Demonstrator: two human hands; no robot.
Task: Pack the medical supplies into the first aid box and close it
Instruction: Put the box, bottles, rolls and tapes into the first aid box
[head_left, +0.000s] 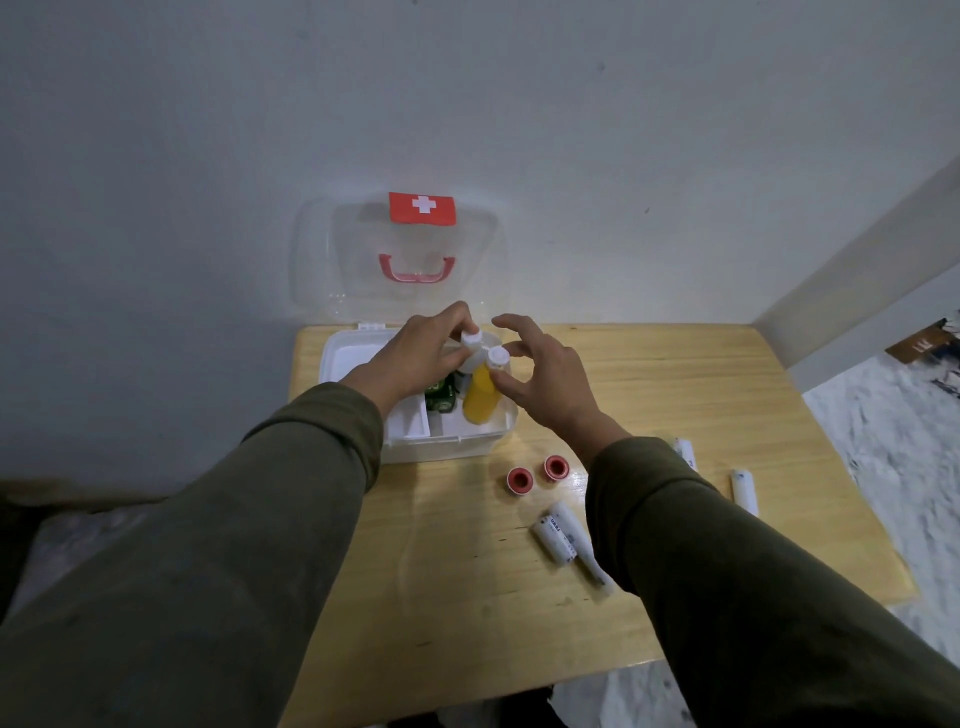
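The first aid box (447, 447) is white, and its clear lid (400, 260) carries a red label with a white cross (422, 208) and a red handle (416, 271). Inside stands a yellow bottle (480, 397) with a white cap (497, 357) — beside it a dark green packet (441, 397). The table (467, 597) is pale wood. On it lie two red-and-white tape rolls (537, 473) and white bandage rolls (563, 540). Both sleeves (208, 545) are olive green — plain.

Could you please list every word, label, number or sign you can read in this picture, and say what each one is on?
White cross on a red label: a sign, no words, on the clear open lid of the first aid box.
Dark print on the two bandage rolls lying on the table: too blurred to read.
Print on the green packet in the box: too small to read.
Brown cardboard at the right edge: marks, unreadable.
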